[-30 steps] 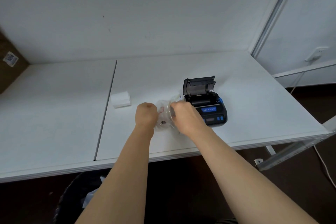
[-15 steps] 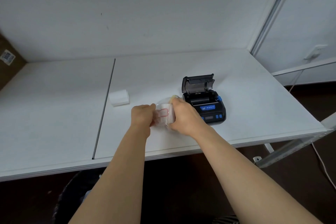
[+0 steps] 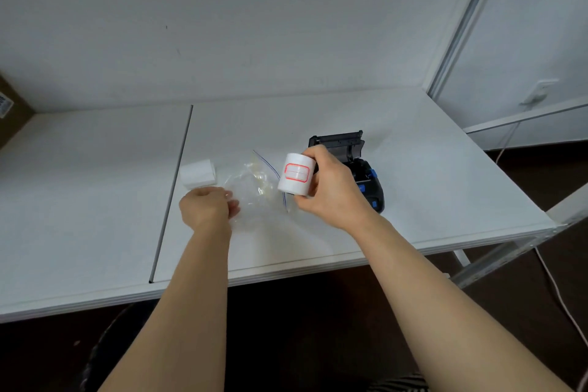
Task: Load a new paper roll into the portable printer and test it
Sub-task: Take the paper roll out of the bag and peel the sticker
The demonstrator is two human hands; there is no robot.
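My right hand (image 3: pixel 334 191) grips a white paper roll (image 3: pixel 296 173) with a red-bordered label, held upright just above the table and out of its bag. My left hand (image 3: pixel 206 207) pinches the edge of the clear zip bag (image 3: pixel 254 191), which lies slack on the table between my hands. Behind my right hand stands the black portable printer (image 3: pixel 359 165) with blue buttons, its lid tilted up and open; my hand hides much of its front.
A small white stack of paper (image 3: pixel 198 173) lies left of the bag near the seam (image 3: pixel 173 191) between the two white tabletops. The table's front edge (image 3: pixel 286 267) runs below my wrists. A white cable (image 3: pixel 560 302) hangs at the right.
The roll has come out of the clear bag: my right hand lifted it to the right, and my left hand drew the emptied bag to the left.
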